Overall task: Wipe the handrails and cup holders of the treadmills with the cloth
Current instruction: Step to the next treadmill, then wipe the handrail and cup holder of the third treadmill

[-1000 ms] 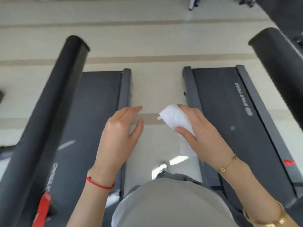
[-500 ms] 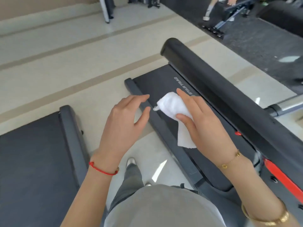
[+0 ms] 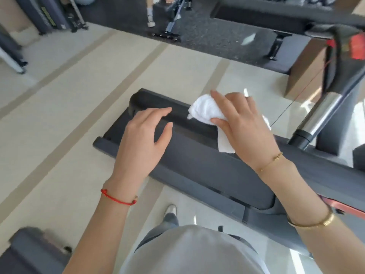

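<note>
While hovering with relaxed, spread fingers, left hand (image 3: 142, 135) holding nothing; right hand (image 3: 243, 123) pinching white cloth (image 3: 205, 111) between thumb and fingers, against black padded handrail (image 3: 158, 101) of treadmill (image 3: 197, 167).

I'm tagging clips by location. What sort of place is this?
Most likely a gym: a treadmill lies below the hands, a second treadmill deck sits nearby, and exercise machines stand behind.

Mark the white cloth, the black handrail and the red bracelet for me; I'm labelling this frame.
white cloth (image 3: 205, 110), head view, on its bunched upper part.
black handrail (image 3: 150, 101), head view, on its top near the rounded end.
red bracelet (image 3: 116, 198), head view, on the cord across the left wrist.
</note>
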The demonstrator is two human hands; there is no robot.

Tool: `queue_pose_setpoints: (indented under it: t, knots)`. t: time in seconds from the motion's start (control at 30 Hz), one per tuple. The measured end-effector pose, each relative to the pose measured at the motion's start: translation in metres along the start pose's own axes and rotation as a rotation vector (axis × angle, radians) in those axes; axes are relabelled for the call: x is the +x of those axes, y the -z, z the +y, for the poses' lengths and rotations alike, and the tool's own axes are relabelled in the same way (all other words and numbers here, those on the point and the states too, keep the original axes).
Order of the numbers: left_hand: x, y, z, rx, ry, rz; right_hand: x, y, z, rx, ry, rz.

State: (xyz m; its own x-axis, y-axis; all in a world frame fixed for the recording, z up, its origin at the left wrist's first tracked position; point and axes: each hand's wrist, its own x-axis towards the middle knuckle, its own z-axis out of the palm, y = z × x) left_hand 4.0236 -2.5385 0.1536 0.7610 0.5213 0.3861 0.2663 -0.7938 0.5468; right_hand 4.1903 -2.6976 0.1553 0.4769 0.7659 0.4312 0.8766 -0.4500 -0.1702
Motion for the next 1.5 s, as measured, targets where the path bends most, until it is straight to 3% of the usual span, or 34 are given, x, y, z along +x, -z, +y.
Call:
queue_pose_setpoints:
  t: [0.27,0.5,0.67,0.83,0.97,1.03,1.1,1.2,1.4,1.5]
  knots:
    - [0.069,-0.006,-0.067,-0.014,-0.114,-0.111,0.041,-0.06,-0.048,-0.06,-0.068,-0.102]
    - [0.091,-0.011,-0.102,-0.058,-0.166,-0.184,0.027,-0.054,-0.042,-0.051,-0.169,-0.037]
    - [0.097,-0.011,-0.112,-0.08,-0.167,-0.199,0.036,-0.061,-0.045,-0.201,-0.289,-0.011]
    - [0.101,-0.005,-0.123,-0.1,-0.141,-0.191,0.071,-0.088,-0.079,-0.184,-0.272,-0.018]
    - [0.105,-0.003,-0.13,-0.144,-0.13,-0.199,0.063,-0.081,-0.069,-0.154,-0.221,-0.009]
    - [0.106,-0.002,-0.134,-0.159,-0.124,-0.201,0.064,-0.075,-0.064,-0.189,-0.284,-0.019]
    - [0.106,-0.002,-0.137,-0.162,-0.116,-0.2,0.073,-0.075,-0.068,-0.247,-0.319,-0.125]
    - [0.107,0.0,-0.143,-0.152,-0.13,-0.215,0.095,-0.09,-0.088,-0.257,-0.226,-0.229]
    - [0.109,0.002,-0.148,-0.171,-0.148,-0.249,0.088,-0.086,-0.087,-0.22,-0.183,-0.04]
    - [0.111,0.003,-0.148,-0.174,-0.151,-0.256,0.078,-0.067,-0.075,-0.368,-0.115,-0.115]
